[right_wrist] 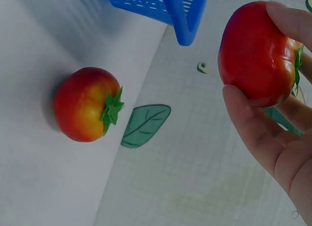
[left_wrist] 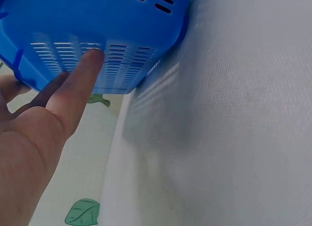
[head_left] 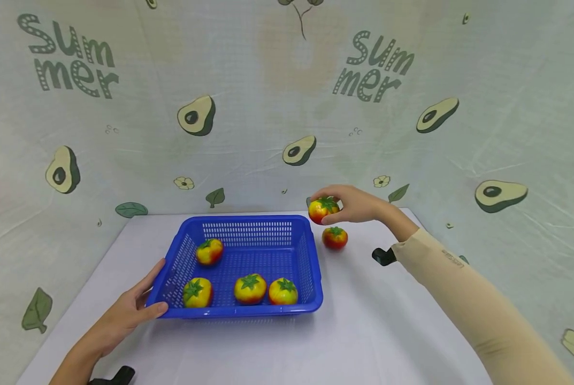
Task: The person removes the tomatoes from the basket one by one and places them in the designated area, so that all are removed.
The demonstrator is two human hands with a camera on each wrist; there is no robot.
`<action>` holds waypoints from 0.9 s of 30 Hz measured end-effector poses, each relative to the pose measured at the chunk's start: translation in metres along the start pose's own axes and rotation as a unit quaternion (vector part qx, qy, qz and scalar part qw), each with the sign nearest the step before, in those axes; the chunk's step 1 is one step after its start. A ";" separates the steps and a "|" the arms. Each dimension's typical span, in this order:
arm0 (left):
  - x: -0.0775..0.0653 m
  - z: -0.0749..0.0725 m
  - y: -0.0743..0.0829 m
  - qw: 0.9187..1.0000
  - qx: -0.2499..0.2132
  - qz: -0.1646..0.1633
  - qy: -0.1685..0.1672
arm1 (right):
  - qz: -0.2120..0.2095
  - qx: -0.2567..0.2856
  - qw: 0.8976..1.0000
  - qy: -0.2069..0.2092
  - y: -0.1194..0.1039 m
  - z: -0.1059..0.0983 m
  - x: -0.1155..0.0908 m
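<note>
A blue plastic basket (head_left: 248,311) with slotted walls stands on the table, several red-and-yellow tomatoes inside it. At its front left corner my left hand (head_left: 128,310) holds the basket, thumb at the rim and fingers along the left side. The left wrist view has a fingertip (left_wrist: 92,55) against the slotted outer wall. Beyond the basket's back right corner, my right hand (head_left: 354,204) grips a tomato (right_wrist: 256,52) between thumb and fingers, raised above the table. Just below that hand, another tomato (head_left: 335,238) with a green leafy top lies on the table outside the basket.
The white-covered table (head_left: 383,331) ends at a patterned cloth (head_left: 248,176) hanging behind and at both sides. In the basket, two tomatoes sit on the left, including a back one (head_left: 209,251), and two along the front, including the rightmost tomato (head_left: 283,292).
</note>
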State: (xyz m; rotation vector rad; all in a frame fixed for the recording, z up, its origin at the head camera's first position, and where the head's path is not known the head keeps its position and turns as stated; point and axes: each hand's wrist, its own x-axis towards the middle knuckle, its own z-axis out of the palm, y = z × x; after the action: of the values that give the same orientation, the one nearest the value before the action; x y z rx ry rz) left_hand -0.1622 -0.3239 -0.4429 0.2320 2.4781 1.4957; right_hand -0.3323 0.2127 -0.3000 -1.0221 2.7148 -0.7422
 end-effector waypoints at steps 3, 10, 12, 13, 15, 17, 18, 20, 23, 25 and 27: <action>-0.001 0.000 0.000 1.000 -0.005 -0.001 0.001 | 0.006 -0.006 1.000 0.015 0.000 0.000 -0.005; -0.002 0.001 -0.001 1.000 -0.017 0.002 -0.001 | 0.027 -0.019 0.998 0.052 0.010 0.003 -0.016; -0.002 0.001 -0.001 1.000 -0.019 0.004 -0.002 | 0.034 -0.027 0.997 0.061 0.014 0.003 -0.019; -0.002 0.001 -0.001 1.000 -0.021 0.005 -0.002 | 0.039 -0.029 0.997 0.065 0.016 0.003 -0.020; -0.001 0.001 -0.002 1.000 -0.024 0.007 -0.003 | 0.048 -0.035 0.995 0.074 0.019 0.003 -0.024; -0.001 0.001 -0.002 1.000 -0.024 0.008 -0.003 | 0.057 -0.040 0.994 0.082 0.021 0.003 -0.027; 0.000 0.001 -0.002 1.000 -0.024 0.008 -0.003 | 0.060 -0.041 0.994 0.086 0.022 0.003 -0.029; 0.000 0.001 -0.002 1.000 -0.022 0.007 -0.003 | 0.063 -0.044 0.993 0.093 0.025 0.004 -0.032; 0.001 0.000 -0.002 1.000 -0.018 0.005 -0.003 | 0.062 -0.048 0.992 0.101 0.028 0.005 -0.035; 0.001 0.000 -0.002 1.000 -0.017 0.004 -0.003 | 0.063 -0.048 0.991 0.105 0.031 0.006 -0.038; 0.001 0.000 -0.002 1.000 -0.014 0.001 -0.003 | 0.067 -0.046 0.991 0.107 0.034 0.007 -0.041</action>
State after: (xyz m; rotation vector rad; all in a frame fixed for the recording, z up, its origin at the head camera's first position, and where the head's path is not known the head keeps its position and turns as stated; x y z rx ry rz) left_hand -0.1632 -0.3246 -0.4447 0.2332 2.4509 1.5286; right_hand -0.3190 0.2582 -0.3242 -0.8076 2.9913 -0.7493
